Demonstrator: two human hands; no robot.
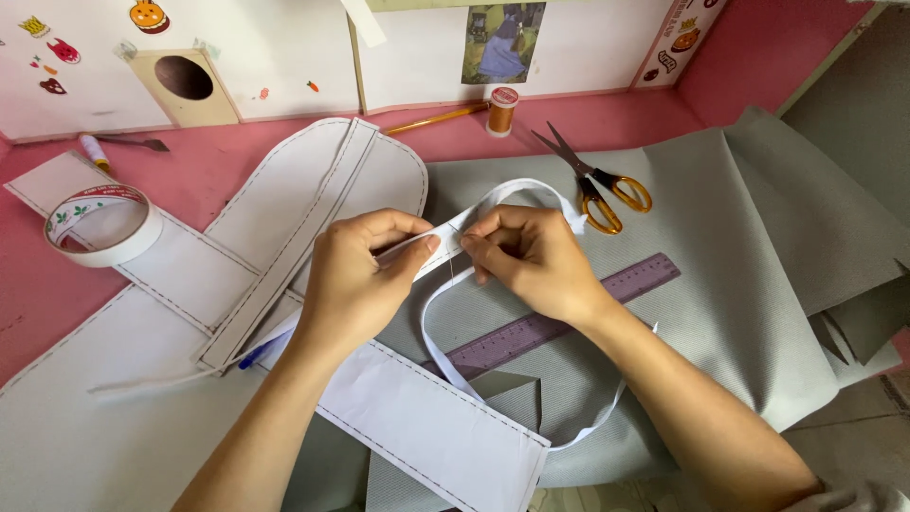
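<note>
My left hand (360, 280) and my right hand (531, 261) meet over the middle of the table. Both pinch a narrow white fabric strip (517, 190) that loops up behind my right hand and trails down across the grey fabric (758, 246). A thin thread or needle shows between my fingertips, too small to tell which. White paper pattern pieces (313, 190) with dashed edges lie under my left hand.
Yellow-handled scissors (597, 185) and a purple ruler (559, 318) rest on the grey fabric. A tape roll (100, 223) sits at the left. A spool of orange thread (502, 109) and a small tool (114, 147) lie near the back wall on the pink tabletop (38, 294).
</note>
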